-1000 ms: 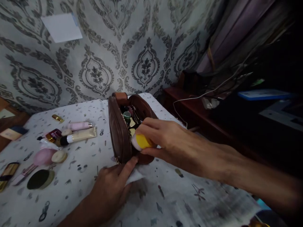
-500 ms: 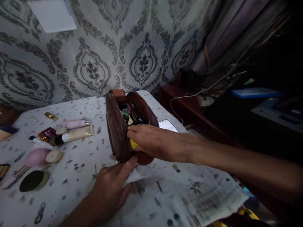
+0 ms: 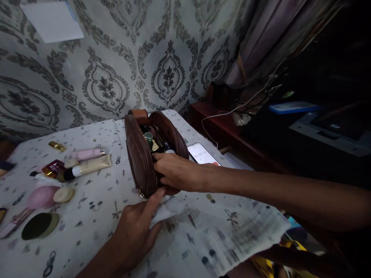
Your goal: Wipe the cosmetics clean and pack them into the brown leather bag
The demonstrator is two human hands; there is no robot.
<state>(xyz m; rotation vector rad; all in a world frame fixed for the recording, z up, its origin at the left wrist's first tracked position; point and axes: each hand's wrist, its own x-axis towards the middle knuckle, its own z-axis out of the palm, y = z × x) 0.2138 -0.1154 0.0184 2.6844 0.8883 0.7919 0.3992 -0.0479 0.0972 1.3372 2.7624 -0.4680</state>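
Observation:
A brown leather-look toiletry bag [image 3: 139, 158] stands unzipped on the table, with several cosmetics inside, among them a green-lidded container [image 3: 148, 136]. My right hand [image 3: 176, 170] reaches into the near end of the bag. Its fingers point down and their tips are hidden, so what they hold does not show. Lower down, my left hand [image 3: 137, 224] has its index fingertip against the bag's near bottom edge. A crumpled white tissue or cloth [image 3: 169, 208] lies between that finger and the thumb; how firmly it is gripped is hard to see.
On the left lie a cream tube [image 3: 95, 165], a pink tube [image 3: 87, 153], a gold lipstick-like tube [image 3: 57, 146], a pink rounded item [image 3: 42, 197] and a dark round lid [image 3: 37, 226]. A lit phone [image 3: 203, 153] rests behind my right wrist. A white cable [image 3: 232, 112] trails at the right.
My right hand has sunk slightly deeper into the bag, and the yellow item under its fingers is out of sight. More of the phone shows. The left hand stays by the bag.

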